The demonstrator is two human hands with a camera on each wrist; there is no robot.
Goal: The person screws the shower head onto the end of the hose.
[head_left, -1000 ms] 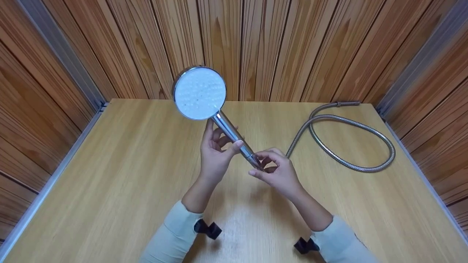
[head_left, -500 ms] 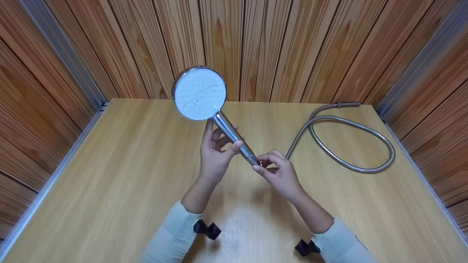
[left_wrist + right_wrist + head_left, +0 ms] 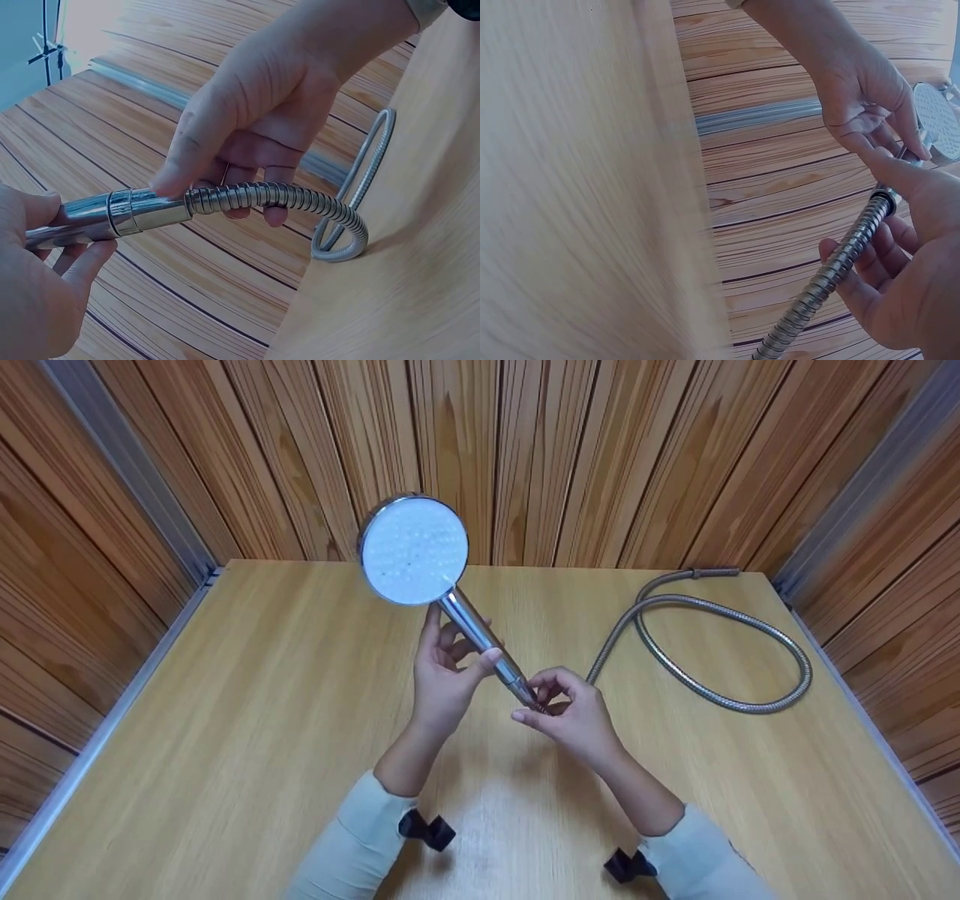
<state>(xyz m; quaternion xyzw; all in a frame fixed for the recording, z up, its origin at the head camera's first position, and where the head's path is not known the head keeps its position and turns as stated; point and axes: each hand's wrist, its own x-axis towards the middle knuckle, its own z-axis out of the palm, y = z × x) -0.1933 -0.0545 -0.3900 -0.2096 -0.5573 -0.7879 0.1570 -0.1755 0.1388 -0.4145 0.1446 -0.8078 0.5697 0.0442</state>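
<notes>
A chrome shower head point(image 3: 414, 551) with a round white face is held up over the table, its handle point(image 3: 469, 619) slanting down to the right. My left hand point(image 3: 441, 682) grips that handle, thumb in front and fingers behind. At the handle's lower end sits the smooth metal nut point(image 3: 161, 211) of a ribbed shower hose point(image 3: 277, 196). My right hand point(image 3: 574, 709) holds the nut; in the left wrist view its thumb point(image 3: 174, 169) lies along it. The other right fingers are loosely bent behind the hose point(image 3: 821, 289). Nut and handle end meet in line.
The rest of the hose point(image 3: 750, 709) loops on the right side of the wooden table point(image 3: 262, 720), its far end point(image 3: 716, 573) near the back edge. Wood-panelled walls point(image 3: 517, 457) with metal corner posts enclose the table. Black camera mounts point(image 3: 427, 830) sit at both wrists.
My right thumb and forefinger closed together round the nut half a second ago and now stand further apart, the thumb lower. My left hand and the shower head have barely shifted.
</notes>
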